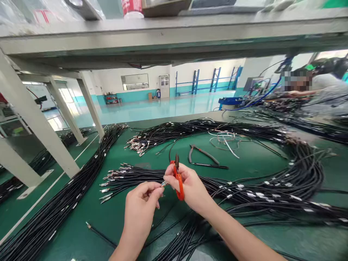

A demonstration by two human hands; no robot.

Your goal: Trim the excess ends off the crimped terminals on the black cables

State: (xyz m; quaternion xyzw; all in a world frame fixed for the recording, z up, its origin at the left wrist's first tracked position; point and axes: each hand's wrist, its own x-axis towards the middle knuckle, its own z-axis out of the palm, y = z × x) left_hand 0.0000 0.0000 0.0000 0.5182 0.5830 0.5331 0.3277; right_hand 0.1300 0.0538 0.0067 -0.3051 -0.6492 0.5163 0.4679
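Observation:
My left hand [144, 201] is closed in a pinch on a small cable end [164, 184] with a shiny metal tip, just left of my right hand. My right hand [187, 183] is closed round orange-handled cutting pliers [179, 186], their dark jaws pointing up and away. Its thumb and fingertip also meet at the cable end, though whether they grip it is hard to see. Behind both hands lies a bundle of black cables [152, 174] with bare metal ends at the left. A single cable with a brass-coloured end [88, 225] lies to the left of my left wrist.
Grey-handled pliers [203, 154] and a thin black pen-like tool [209, 165] lie beyond my right hand. More black cable bundles [89, 170] cover the green table [70, 235]. A white shelf beam [163, 40] crosses above. At far right, a person bends over other cables.

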